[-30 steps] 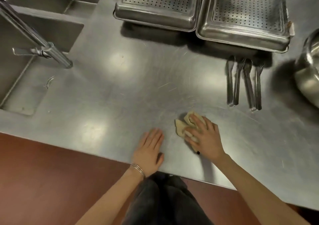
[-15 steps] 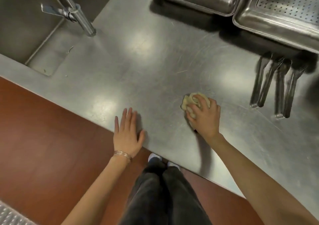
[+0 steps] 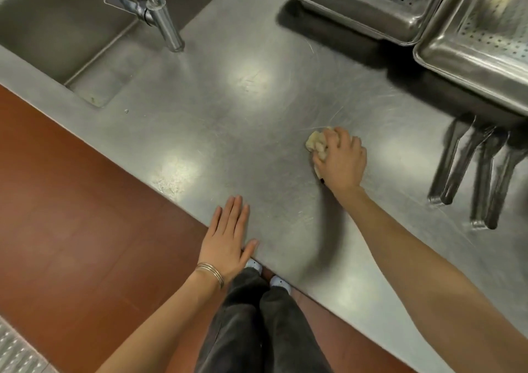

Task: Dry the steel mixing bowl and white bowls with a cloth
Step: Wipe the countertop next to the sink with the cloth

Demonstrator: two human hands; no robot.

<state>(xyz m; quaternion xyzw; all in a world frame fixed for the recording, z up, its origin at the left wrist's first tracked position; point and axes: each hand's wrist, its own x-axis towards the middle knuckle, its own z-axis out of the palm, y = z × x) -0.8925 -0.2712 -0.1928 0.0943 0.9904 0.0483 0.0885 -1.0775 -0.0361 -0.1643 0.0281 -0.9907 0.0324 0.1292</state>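
1. The right hand has its grip clamped round a balled-up cloth, fingers curled over it, pressing it onto the worktop. The left hand grips nothing. It's flat with straight fingers, at the worktop's front edge, well off to the near-left of the cloth.
2. There's no steel bowl or white bowls in shot, so I can't say where they are. My read is that the drying hasn't started yet, since the cloth is on bare steel.
3. Main worry: if that surface is wet or grubby, the cloth soaks it up and then smears the bowls instead of drying them. I can't tell from here whether it's wet.
4. The tongs lie off to the right of the grip. A wide sweep that way could knock or drag them.
5. The trays sit beyond the grip. Grabbing a wet bowl with a fist already full of cloth sounds slippery to me.
6. The left hand is right on the edge, so leaning on it could make it slide off.
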